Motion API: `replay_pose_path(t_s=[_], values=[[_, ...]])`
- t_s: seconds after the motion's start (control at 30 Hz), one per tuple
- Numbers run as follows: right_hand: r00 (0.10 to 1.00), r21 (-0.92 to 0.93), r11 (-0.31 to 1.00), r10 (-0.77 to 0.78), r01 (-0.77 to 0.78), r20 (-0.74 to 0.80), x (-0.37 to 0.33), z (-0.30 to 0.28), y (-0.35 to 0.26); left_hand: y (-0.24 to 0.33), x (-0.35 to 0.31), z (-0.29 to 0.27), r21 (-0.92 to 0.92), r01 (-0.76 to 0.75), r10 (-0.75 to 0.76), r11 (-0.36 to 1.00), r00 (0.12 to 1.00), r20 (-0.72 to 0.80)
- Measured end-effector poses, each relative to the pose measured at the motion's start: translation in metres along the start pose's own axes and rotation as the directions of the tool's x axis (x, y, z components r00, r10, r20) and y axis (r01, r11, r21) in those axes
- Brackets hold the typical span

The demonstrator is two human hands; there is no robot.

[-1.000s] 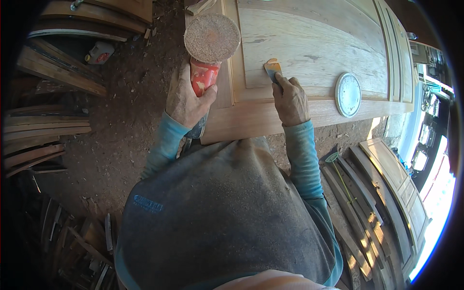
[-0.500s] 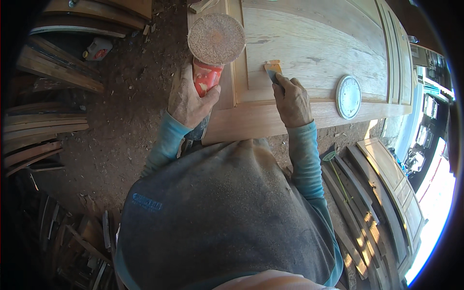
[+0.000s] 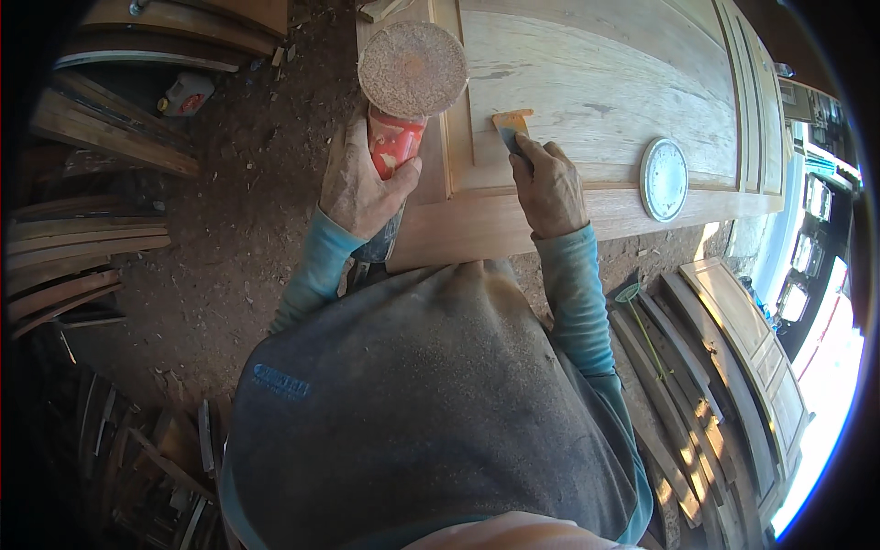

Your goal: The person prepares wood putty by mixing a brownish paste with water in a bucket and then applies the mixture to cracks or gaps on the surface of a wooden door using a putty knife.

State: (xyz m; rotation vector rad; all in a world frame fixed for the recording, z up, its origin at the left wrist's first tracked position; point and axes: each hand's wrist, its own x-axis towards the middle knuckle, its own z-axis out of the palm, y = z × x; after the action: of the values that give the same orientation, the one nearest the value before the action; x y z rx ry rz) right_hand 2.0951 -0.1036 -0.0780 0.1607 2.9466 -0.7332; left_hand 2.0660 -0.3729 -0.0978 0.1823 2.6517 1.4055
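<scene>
My left hand (image 3: 362,183) is closed round the red body of a power sander (image 3: 396,147). Its round, dust-coated disc (image 3: 412,70) faces up, and its dark lower end sits by my apron, partly hidden. In my right hand (image 3: 550,188) is a putty knife (image 3: 510,134), fingers pinched round it; orange-yellow paste coats the blade's tip. That blade is over the pale recessed panel of a wooden door (image 3: 605,101); whether it touches the wood I cannot tell. Right of this hand, a round whitish lid (image 3: 664,180) rests on the door's near rail.
Wooden boards (image 3: 82,238) are stacked along the left side, with a pale jug (image 3: 186,94) among them. Lower right, long planks (image 3: 678,367) and a panelled door (image 3: 747,339) lie on the ground. A small wood offcut (image 3: 385,9) sits at the door's far left corner.
My right hand and the putty knife have shifted slightly left and away from me, and more of the paste on the blade shows. The left hand and sander have barely moved.
</scene>
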Motion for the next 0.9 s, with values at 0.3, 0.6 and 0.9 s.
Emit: replay_pose_path(t_s=[0.3, 0.6, 0.9], values=[[1.0, 0.003, 1.0, 0.005, -0.005, -0.005, -0.002, -0.004, 0.005, -0.002, -0.003, 0.0, -0.029, -0.047, 0.047, 0.998, 0.999, -0.008], [0.999, 0.025, 1.0, -0.012, 0.01, 0.043, 0.002, -0.01, 0.023, -0.003, -0.001, 0.001, 0.044, -0.092, 0.094, 0.995, 0.995, -0.045], [0.991, 0.14, 0.982, -0.127, 0.13, -0.032, 0.0, -0.01, -0.005, 0.001, -0.003, 0.004, 0.042, -0.09, 0.092, 0.995, 0.995, -0.042]])
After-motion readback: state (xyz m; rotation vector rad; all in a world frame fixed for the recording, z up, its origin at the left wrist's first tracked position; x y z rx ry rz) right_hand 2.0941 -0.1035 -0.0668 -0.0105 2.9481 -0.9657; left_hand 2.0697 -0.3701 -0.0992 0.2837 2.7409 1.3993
